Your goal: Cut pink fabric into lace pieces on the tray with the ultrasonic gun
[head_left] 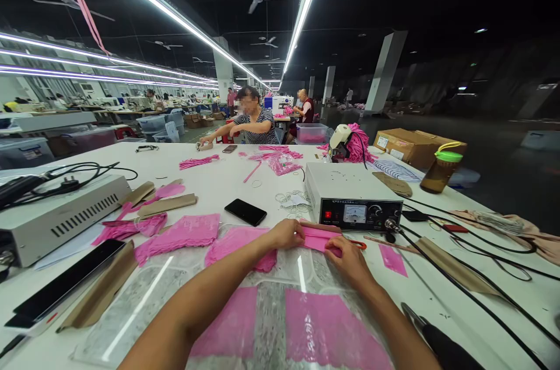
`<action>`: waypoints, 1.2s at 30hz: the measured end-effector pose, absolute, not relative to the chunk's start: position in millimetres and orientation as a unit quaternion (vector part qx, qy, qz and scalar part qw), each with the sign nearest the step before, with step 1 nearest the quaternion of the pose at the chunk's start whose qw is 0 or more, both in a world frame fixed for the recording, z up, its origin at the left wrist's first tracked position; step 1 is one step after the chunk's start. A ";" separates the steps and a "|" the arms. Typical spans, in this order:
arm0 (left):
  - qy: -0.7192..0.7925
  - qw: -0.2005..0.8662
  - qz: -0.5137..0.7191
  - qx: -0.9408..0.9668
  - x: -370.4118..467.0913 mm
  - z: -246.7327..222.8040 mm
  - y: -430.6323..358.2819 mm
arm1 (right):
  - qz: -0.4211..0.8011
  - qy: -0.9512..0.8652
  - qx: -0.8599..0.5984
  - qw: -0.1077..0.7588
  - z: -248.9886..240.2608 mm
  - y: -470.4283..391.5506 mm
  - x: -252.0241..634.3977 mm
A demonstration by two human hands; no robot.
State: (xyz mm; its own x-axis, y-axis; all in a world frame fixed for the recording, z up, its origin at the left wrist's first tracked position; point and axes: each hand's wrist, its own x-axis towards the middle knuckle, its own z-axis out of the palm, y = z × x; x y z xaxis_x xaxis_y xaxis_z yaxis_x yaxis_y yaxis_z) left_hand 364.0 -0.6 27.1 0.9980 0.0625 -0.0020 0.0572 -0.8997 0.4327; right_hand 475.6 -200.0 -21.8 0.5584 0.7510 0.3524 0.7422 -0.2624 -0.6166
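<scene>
In front of the boxy device with a dial, my left hand (286,234) and my right hand (345,253) pinch a pink strip (317,238) between them. A brown strip (321,226) lies along its far edge. Pink lace pieces (188,233) rest to the left of my hands. Nearer to me, larger pink pieces (324,320) lie on a clear, glossy sheet (269,323). A small pink piece (394,259) is on the table, right of my right hand. Orange scissor handles (359,244) show just beyond that hand.
The dial device (354,192) stands ahead, a black phone (245,212) to its left. Another device (74,212) and a tablet (65,282) are at left. Cables (464,288) cross the right side, near a bottle (441,171). A person (258,122) sits across the table.
</scene>
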 end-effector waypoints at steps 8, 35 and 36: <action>0.020 0.188 0.008 0.982 361.0 29.6 -4.9 | 0.007 -0.465 -0.801 0.376 -24.7 -198.5 478.4; 0.059 0.283 0.002 0.957 371.5 28.5 3.8 | -0.056 -0.456 -0.804 0.376 -17.1 -198.3 465.8; 0.062 0.286 0.000 0.956 370.6 29.6 4.3 | -0.069 -0.451 -0.809 0.371 -17.1 -197.2 464.4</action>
State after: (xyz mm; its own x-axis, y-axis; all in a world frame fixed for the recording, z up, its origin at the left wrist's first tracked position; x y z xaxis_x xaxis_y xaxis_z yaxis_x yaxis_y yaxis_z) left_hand 370.6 4.3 29.6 0.9924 0.1181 -0.0346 0.1177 -0.8289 0.5469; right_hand 464.4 -197.2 -17.1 0.5836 0.6786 0.4461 0.7809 -0.3183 -0.5374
